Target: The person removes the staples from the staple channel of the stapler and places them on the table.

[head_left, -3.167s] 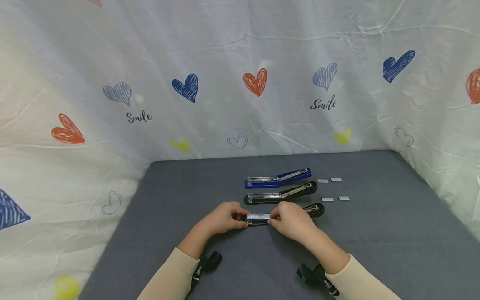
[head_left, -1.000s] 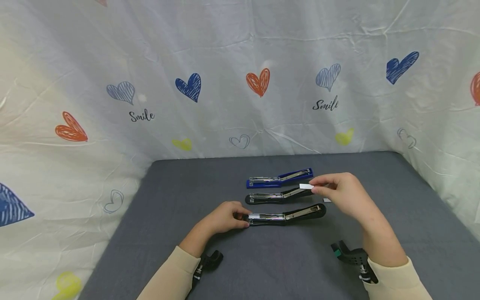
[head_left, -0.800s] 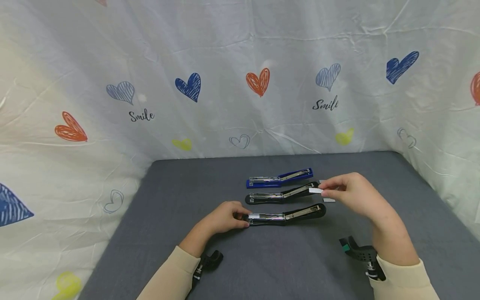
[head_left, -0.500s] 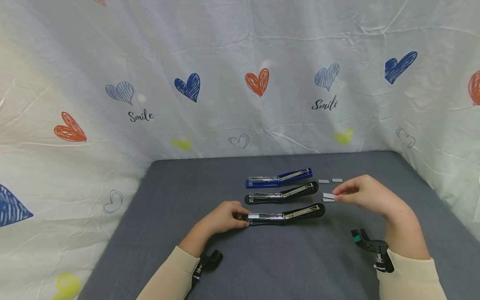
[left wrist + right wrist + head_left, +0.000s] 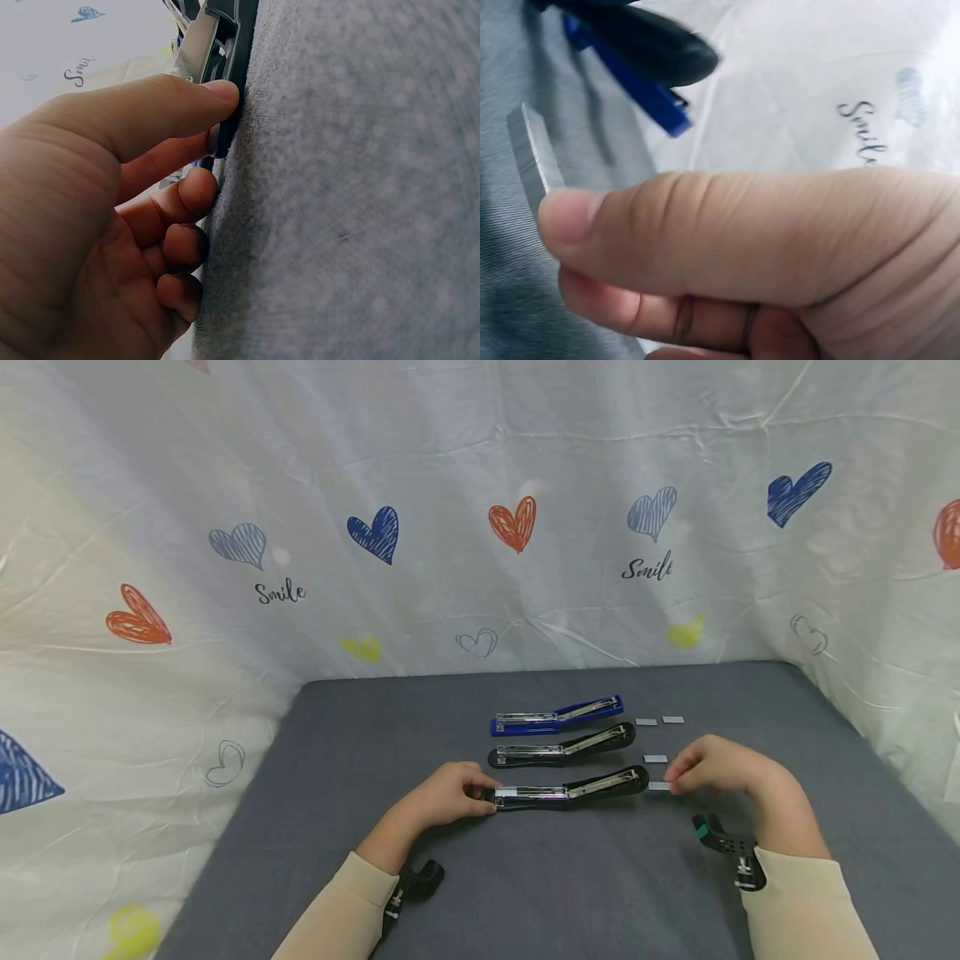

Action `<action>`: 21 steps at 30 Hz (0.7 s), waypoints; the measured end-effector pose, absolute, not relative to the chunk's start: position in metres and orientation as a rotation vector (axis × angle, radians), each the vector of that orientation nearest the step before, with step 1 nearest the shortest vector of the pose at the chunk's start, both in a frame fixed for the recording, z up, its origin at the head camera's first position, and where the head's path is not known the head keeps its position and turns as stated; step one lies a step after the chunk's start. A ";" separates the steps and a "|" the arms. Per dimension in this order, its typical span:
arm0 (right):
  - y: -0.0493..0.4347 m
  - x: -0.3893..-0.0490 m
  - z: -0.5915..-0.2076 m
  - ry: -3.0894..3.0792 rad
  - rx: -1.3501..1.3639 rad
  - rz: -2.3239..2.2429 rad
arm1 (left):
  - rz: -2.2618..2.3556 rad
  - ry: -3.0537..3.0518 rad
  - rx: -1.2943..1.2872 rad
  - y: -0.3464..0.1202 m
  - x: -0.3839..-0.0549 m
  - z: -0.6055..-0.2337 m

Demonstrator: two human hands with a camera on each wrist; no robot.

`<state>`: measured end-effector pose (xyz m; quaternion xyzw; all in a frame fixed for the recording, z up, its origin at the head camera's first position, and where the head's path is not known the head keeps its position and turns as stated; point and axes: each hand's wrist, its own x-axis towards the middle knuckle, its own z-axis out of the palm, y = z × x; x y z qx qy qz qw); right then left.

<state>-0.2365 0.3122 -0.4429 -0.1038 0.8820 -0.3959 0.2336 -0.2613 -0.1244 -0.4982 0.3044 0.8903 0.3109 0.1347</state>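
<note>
Three staplers lie opened out on the grey table. My left hand (image 5: 453,795) pinches the left end of the nearest black stapler (image 5: 607,785) between thumb and index finger; the other fingers curl beside it in the left wrist view. A short bright staple piece (image 5: 507,792) sits at the left of that stapler's channel. Off its right end, my right hand (image 5: 723,768) pinches a silver strip of staples (image 5: 534,150) between thumb and fingers, low over the table. Behind lie a second black stapler (image 5: 528,755) and a blue stapler (image 5: 525,724).
One staple strip (image 5: 655,759) lies right of the middle stapler. Two more, a left strip (image 5: 646,722) and a right strip (image 5: 673,720), lie beside the blue stapler. A white curtain with hearts (image 5: 420,610) hangs behind the grey table (image 5: 375,718).
My right hand has left the nearest stapler, picked up a strip of staples, carried it rightward and lowered it off that stapler's right end. My left hand has stayed put.
</note>
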 end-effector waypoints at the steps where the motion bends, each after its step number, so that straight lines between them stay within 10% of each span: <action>1: 0.311 -0.237 -0.445 2.421 -0.278 -1.078 | 0.897 2.581 0.882 -0.124 -0.261 -0.498; 21: 0.295 -0.239 -0.448 2.517 -0.140 -0.910 | 0.899 2.579 0.866 -0.124 -0.262 -0.499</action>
